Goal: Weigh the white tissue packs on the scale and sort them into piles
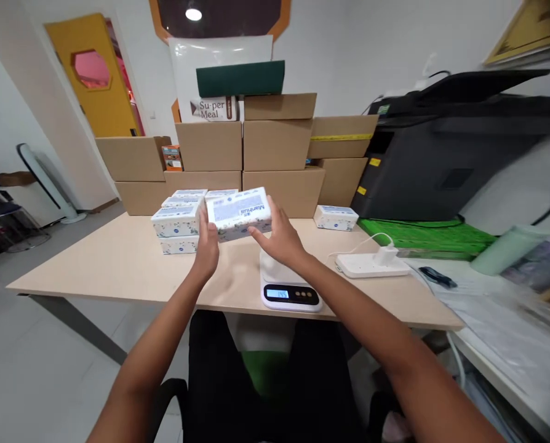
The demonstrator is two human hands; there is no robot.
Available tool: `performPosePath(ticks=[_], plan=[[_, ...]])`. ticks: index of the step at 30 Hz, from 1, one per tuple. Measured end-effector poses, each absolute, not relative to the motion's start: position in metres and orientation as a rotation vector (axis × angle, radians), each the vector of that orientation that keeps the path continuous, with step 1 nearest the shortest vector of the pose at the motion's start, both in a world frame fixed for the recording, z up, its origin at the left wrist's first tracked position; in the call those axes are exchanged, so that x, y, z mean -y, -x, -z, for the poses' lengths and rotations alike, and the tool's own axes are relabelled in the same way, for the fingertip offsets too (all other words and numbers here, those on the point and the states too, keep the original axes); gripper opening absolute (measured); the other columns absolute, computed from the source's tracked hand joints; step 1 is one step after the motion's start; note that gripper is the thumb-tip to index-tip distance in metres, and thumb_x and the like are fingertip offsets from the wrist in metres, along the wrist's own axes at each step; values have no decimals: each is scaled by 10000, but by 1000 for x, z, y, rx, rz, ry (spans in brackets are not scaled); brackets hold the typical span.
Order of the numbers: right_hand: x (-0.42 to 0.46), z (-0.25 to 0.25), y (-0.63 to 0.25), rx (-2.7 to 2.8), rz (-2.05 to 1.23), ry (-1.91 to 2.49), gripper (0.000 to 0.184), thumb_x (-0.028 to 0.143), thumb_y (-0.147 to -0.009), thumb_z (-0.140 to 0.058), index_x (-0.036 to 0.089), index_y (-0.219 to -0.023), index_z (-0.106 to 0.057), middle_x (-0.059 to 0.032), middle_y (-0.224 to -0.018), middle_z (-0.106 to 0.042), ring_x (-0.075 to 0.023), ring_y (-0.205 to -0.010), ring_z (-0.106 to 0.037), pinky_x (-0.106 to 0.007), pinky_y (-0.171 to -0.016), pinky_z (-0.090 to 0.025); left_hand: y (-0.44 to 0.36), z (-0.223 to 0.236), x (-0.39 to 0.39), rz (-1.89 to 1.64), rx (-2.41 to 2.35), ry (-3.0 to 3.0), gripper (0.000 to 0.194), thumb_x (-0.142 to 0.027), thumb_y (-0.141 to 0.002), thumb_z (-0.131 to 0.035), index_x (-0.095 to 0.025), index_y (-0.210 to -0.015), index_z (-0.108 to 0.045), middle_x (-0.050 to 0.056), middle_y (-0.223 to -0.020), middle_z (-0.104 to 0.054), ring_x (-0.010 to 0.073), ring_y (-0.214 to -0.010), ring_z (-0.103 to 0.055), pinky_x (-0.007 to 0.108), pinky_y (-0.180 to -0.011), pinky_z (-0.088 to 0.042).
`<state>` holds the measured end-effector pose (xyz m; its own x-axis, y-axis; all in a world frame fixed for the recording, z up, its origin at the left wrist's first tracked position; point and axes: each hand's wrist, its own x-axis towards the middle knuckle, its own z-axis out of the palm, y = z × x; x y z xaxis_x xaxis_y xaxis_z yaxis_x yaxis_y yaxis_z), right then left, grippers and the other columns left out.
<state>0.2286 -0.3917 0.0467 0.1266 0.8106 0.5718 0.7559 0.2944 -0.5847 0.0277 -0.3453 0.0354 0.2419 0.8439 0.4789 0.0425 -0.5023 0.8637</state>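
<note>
Between my two hands I hold a white and blue tissue pack (239, 212), tilted, above the table. My left hand (207, 245) presses against its left end, and my right hand (282, 232) grips the right end with the thumb along the front. Just below and right of the pack sits a white kitchen scale (275, 269), its display lit with what looks like 145; my right forearm covers part of it. Left of my left hand, several similar tissue packs (176, 221) are stacked. Another single tissue pack (336, 218) lies farther right on the table.
Cardboard boxes (275, 144) are piled along the table's back edge. A white power strip (371, 265) with a plug and cable lies to the right. Beyond it a large black printer (445, 154) stands over a green mat (422, 237). The wooden table (104, 264) ends close to my legs.
</note>
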Motion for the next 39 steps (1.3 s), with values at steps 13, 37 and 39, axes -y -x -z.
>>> performPosePath(ticks=[13,37,39], plan=[[200,-10,-233,2525,-33,1724,670,335,-930,-716,203,-1569,-566,-198,-1668,-507,-393,-1557,-485,-565,-1274,-405,78,61,298,-372,-1584,-2343,805,-581,-1017,-399,-97,-1660,-406,206,-1748,-354,402,-1654,-294,655,-1342,-237],[185,26,-266,2637,7,1489,908,595,-925,-709,158,-1666,-418,-230,-1775,-292,-406,-1655,-289,-601,-1321,-292,72,67,303,-203,-1690,-2451,733,-614,-1042,-391,-214,-1652,-465,112,-1756,-339,363,-1655,-292,630,-1335,-293],[176,14,-251,2682,81,1503,872,557,-929,-732,154,-1646,-443,-218,-1805,-203,-407,-1685,-190,-593,-1344,-222,68,62,305,-211,-1701,-2437,731,-594,-1040,-399,-190,-1644,-472,125,-1758,-344,365,-1660,-286,625,-1345,-266]])
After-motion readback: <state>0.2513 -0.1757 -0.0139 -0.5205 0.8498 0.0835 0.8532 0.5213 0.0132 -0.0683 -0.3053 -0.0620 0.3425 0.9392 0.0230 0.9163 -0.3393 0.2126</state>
